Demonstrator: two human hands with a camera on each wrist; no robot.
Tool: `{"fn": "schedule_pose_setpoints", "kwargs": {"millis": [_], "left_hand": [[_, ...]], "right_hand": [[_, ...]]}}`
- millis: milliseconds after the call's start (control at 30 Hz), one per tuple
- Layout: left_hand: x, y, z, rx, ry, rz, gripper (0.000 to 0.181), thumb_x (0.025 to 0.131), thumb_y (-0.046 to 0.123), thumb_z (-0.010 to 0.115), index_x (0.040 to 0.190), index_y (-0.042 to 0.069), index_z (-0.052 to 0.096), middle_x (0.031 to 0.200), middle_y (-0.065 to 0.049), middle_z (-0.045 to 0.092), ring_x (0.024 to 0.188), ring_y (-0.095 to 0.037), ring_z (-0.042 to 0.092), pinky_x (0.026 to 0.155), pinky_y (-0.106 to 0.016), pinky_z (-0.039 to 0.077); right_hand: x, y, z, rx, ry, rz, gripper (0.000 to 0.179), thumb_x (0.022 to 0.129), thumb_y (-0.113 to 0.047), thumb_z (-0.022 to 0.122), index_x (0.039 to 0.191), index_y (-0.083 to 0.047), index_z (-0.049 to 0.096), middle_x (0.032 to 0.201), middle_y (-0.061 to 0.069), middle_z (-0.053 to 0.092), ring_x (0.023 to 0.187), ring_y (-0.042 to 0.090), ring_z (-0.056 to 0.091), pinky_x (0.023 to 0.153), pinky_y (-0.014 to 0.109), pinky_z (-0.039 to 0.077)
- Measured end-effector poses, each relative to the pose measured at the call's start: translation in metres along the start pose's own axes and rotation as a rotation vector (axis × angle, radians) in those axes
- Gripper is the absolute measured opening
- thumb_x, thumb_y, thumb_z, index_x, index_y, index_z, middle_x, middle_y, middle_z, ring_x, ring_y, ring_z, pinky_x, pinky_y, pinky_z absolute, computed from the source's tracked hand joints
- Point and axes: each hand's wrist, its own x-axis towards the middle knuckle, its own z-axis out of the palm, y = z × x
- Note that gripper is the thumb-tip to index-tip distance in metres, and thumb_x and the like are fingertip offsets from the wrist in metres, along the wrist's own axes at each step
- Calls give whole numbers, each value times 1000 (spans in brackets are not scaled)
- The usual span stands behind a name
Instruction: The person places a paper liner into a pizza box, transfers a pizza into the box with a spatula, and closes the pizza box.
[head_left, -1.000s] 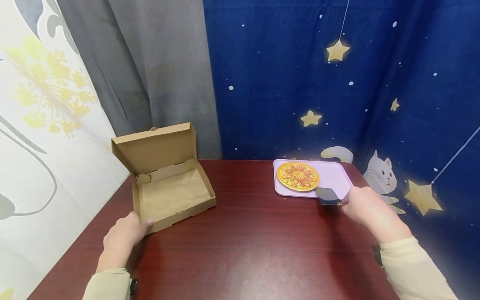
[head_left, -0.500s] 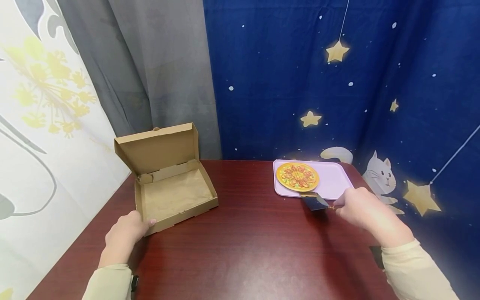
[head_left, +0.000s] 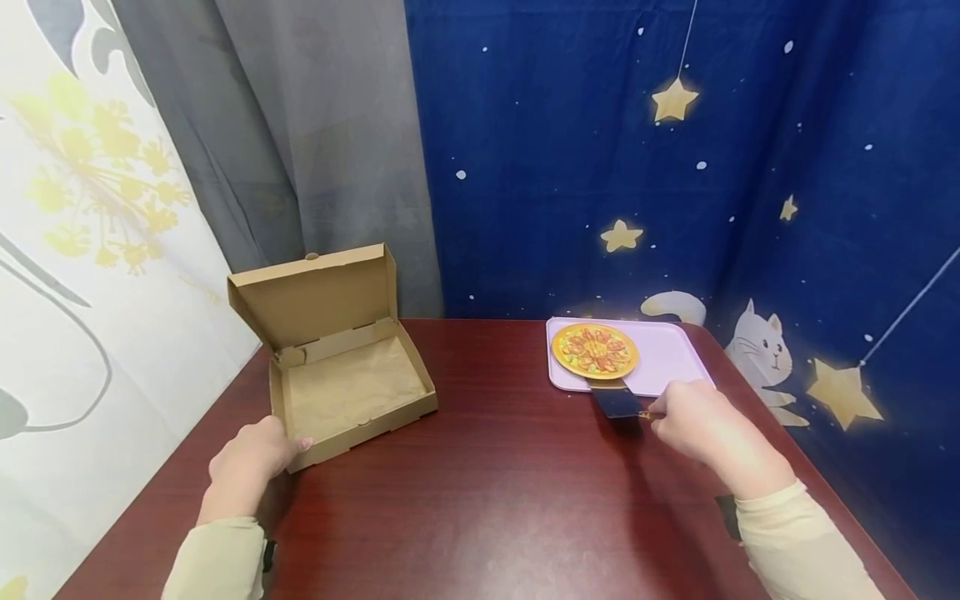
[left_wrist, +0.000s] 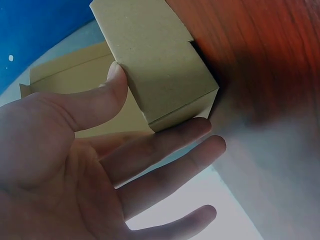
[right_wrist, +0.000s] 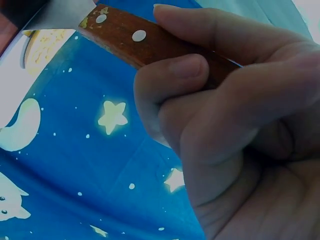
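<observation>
Your left hand (head_left: 251, 458) pinches the near left corner of the open cardboard pizza box (head_left: 375, 425), thumb at the rim and fingers (left_wrist: 165, 155) against the outside; its lid (head_left: 318, 304) stands raised at the far side, and the box sits near the left edge of the tabletop (head_left: 487, 467). Your right hand (head_left: 693, 421) is curled round the wooden handle (right_wrist: 120, 32) of the spatula (head_left: 617, 402); the dark blade overlaps the near rim of the lilac tray (head_left: 667, 354) and meets the near edge of the pizza (head_left: 595, 350); how far it reaches underneath you cannot tell. The pizza lies on the tray's left part; the tray rests along the tabletop's far edge, by the right corner; between box and tray runs a wide stretch of dark red tabletop, continuing along the near side.
</observation>
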Motion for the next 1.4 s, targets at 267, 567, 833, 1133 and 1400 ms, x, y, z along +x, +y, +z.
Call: {"fn": "schedule_pose_setpoints", "kwargs": {"millis": [267,567,833,1133,1400], "left_hand": [[0,1,0,5,-3,-7,72,100,52,66,136,-10,57,134,-44,58,111,-60,64,75,-66,54],[3,0,-1,9,-6,-1,71,99,53,67,133,-9,58,132,-42,60,108,-58,64,76,-66,53],[5,2,-3,4,-12,-4,66,100,52,67,128,-7,61,127,-40,63,103,-53,66,75,-65,53],[8,2,-5,7,-8,-1,70,99,52,69,133,-8,59,134,-43,59,110,-59,64,77,-67,53],[11,1,-5,-5,-10,4,69,97,51,72,131,-8,59,135,-43,58,113,-61,63,77,-67,53]], "right_hand": [[4,-2,11,-9,37,-58,11,87,-3,73,89,-4,84,85,13,81,73,23,68,76,45,59],[13,-3,21,18,-3,-22,15,85,1,70,94,0,83,86,15,80,71,23,65,72,41,57],[25,-4,24,-3,-27,3,14,85,1,70,92,0,82,88,16,80,71,24,63,71,40,55],[37,-3,24,35,-94,60,14,87,2,69,94,0,80,83,12,76,68,22,59,63,32,48],[46,1,31,40,-82,41,13,85,3,67,87,-2,79,76,9,72,68,23,57,65,33,47]]}}
